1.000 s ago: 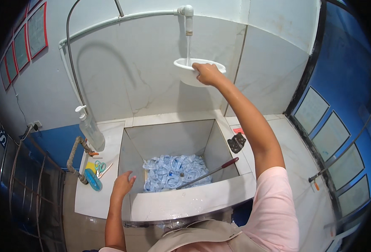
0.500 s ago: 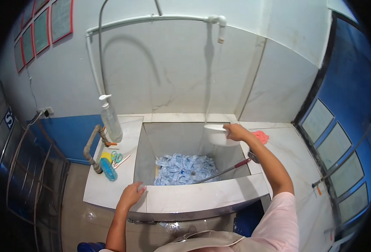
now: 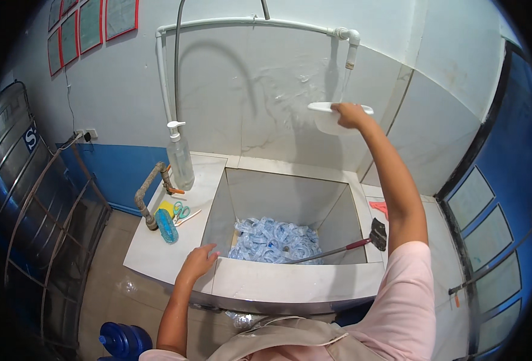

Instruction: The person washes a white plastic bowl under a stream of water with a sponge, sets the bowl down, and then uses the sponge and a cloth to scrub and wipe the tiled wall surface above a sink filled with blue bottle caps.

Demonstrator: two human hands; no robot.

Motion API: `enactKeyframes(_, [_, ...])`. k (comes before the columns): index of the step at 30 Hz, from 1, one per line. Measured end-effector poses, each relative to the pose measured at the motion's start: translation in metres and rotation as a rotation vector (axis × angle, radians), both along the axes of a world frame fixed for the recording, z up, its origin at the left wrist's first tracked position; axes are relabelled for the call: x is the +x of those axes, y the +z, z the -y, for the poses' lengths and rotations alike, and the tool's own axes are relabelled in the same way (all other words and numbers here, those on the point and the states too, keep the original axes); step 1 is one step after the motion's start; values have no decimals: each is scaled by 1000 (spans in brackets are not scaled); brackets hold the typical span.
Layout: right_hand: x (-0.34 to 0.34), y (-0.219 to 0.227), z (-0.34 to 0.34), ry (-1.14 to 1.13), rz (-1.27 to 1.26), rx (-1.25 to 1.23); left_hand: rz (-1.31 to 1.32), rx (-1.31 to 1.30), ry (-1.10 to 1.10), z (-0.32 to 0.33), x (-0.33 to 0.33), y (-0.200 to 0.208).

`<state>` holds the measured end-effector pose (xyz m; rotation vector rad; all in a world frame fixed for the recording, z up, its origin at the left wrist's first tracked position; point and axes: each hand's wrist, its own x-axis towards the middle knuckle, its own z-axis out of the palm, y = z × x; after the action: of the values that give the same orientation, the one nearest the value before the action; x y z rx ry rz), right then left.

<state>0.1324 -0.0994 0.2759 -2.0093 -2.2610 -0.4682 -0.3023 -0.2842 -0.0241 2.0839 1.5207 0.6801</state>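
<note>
The bowl (image 3: 329, 123) is smooth, see-through white plastic, and the pile (image 3: 276, 239) looks like glossy, clear bluish plastic. The basin (image 3: 284, 186) has smooth grey walls; the tabletop (image 3: 296, 280) is glossy white with faint veining, like polished tile. The pipe (image 3: 266, 23) is smooth white plastic, the bottle (image 3: 183, 165) clear plastic, the elbow pipe (image 3: 141, 195) rough and crusted. The tank (image 3: 19, 144) shows shiny metal; the sleeve (image 3: 395, 286) is soft, matt cloth.

left hand (image 3: 200, 263): low, fingers loosely spread | right hand (image 3: 350, 115): raised, gripping | right arm (image 3: 396, 180): extended forward
</note>
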Motion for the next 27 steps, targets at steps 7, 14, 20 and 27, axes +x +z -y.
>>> enactKeyframes(7, [48,-73,45,153,-186,274,-68,-121,-18,1,6,-16])
enactKeyframes(14, [64,-125,90,112,-277,3,-30,-112,27,25,-23,-22])
enactKeyframes(20, [79,-118,26,55,98,-602,61,-105,-4,37,-20,-23])
enactKeyframes(27, [-20,5,-46,101,12,-332,80,-94,15,32,2,2])
